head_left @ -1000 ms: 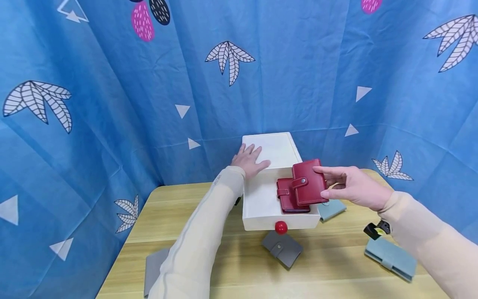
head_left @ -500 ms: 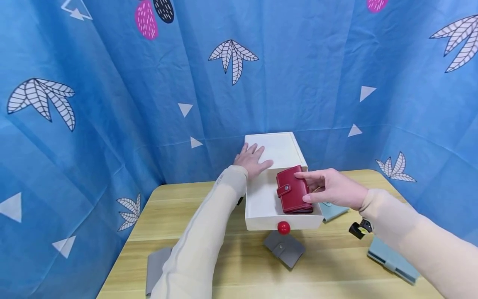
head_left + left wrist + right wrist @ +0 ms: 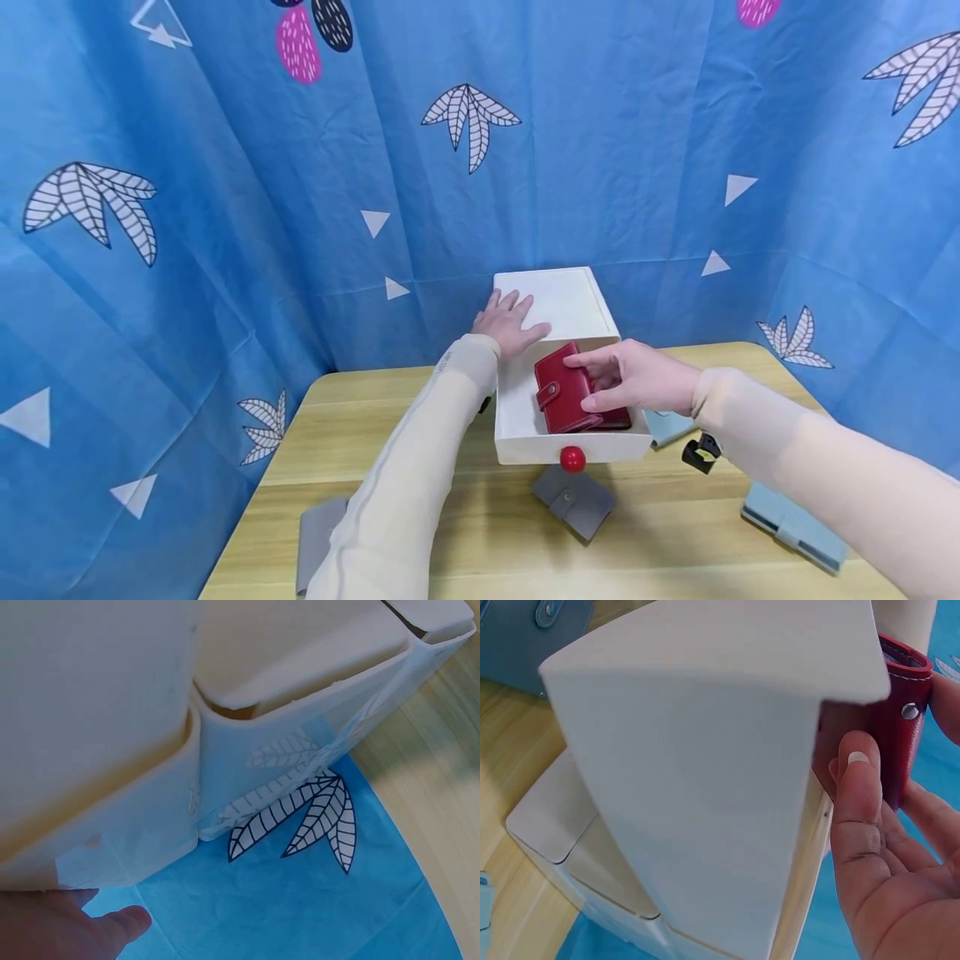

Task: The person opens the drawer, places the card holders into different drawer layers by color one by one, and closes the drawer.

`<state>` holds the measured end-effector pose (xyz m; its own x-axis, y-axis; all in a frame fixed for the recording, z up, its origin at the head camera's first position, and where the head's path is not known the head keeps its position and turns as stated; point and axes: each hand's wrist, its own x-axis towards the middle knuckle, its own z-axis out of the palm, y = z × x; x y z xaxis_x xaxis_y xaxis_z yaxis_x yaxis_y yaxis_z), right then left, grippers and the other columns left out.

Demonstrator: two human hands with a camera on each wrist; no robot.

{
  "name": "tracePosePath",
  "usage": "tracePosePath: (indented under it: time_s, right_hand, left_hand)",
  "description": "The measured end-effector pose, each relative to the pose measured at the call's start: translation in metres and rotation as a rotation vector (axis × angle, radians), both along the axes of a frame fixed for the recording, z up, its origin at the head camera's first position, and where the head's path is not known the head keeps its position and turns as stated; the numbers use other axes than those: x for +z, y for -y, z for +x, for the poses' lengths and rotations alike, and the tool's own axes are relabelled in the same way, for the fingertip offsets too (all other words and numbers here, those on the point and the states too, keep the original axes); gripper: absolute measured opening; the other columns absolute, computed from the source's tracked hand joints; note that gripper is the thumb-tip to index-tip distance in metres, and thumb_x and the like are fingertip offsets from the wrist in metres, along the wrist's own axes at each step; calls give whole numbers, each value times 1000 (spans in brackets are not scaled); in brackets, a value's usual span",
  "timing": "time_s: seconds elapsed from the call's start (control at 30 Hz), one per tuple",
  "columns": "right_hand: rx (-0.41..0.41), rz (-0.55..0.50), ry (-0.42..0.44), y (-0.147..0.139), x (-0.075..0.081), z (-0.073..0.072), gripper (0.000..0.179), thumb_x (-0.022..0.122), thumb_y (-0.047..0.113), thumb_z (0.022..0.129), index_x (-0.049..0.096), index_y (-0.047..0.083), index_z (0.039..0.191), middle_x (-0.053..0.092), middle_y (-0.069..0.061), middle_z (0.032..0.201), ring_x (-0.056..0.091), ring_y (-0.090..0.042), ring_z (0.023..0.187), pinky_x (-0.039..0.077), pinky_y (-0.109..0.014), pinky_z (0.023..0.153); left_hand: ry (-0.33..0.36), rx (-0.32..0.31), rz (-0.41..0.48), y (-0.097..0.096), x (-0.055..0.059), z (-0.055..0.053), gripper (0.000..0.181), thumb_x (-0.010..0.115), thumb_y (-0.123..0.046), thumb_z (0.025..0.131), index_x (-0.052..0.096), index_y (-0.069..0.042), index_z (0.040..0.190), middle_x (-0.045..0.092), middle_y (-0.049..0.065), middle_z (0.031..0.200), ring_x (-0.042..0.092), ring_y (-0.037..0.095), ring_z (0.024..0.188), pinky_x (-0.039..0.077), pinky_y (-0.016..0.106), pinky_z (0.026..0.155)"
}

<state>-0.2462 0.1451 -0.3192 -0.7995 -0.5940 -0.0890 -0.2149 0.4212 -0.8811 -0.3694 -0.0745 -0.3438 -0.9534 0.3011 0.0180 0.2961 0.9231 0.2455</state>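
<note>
Head: pinching red wallet [image 3: 562, 390] with right hand [image 3: 645, 379] in drawer [image 3: 517, 408], overlapping lower wallet [image 3: 618, 419]; probably risking snagging or sliding off if tilting; resting splayed left hand [image 3: 508, 327] on box [image 3: 573, 304]. Left wrist: showing smooth, round-cornered white, likely plastic. Right wrist: gripping glossy, white-stitched, snap-buttoned red wallet beside drawer wall.

A drawer cabinet [image 3: 558, 302] stands at the tabletop's [image 3: 480, 550] far side, before a curtain [image 3: 615, 167], its drawer [image 3: 517, 408] out toward the near side, with an inner wallet [image 3: 617, 420] in it and a held wallet [image 3: 561, 393] to that one's left. On the tabletop, a front wallet [image 3: 576, 505] lies just near of the drawer, a left wallet [image 3: 318, 533] near and left, a side wallet [image 3: 667, 427] just right, and an outer wallet [image 3: 797, 523] farther right and nearer.
</note>
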Motion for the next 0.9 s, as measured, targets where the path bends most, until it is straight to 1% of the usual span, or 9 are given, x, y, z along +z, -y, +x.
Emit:
tracePosePath:
  time_s: [0.13,0.3,0.4,0.53,0.73,0.9]
  right_hand:
    - [17,17,32,12,4,-3,69,77,16,82,45,2,142,66,-12,119,66,-26,101,54,-37,86]
    - [16,104,4,25,11,-6,66,78,19,81,51,6,139,67,-8,115,66,-23,99,52,-41,89]
    - [16,152,-2,30,13,-7,65,79,20,81,52,9,139,68,-5,115,65,-21,101,49,-45,93]
    - [22,183,-6,37,16,-9,64,78,21,81,53,10,139,68,-3,115,64,-21,104,46,-47,96]
    - [44,212,5,47,17,-10,64,79,20,80,54,9,137,69,-1,111,64,-19,101,46,-46,95]
    - [90,234,-40,58,18,-10,60,78,18,81,55,7,135,71,1,106,66,-17,99,46,-44,96]
  left_hand:
    - [-8,3,-2,3,0,1,79,41,-69,87,20,-32,154,15,-3,161,-1,28,147,16,53,114]
    - [-13,2,0,4,0,1,79,41,-69,88,19,-33,154,14,-3,161,-2,28,147,16,53,114]
    - [-7,-3,1,4,0,2,79,42,-68,88,19,-33,154,14,-2,161,-2,28,147,16,54,114]
    - [-11,-5,-5,3,0,2,79,42,-68,87,19,-33,154,14,-3,161,-1,28,147,16,54,114]
    - [-23,-6,-9,2,-1,1,79,43,-68,87,20,-33,154,15,-3,161,-2,27,147,17,54,114]
    - [-21,-10,-11,2,-5,-4,78,42,-68,88,19,-33,154,14,-4,161,-3,27,147,16,54,114]
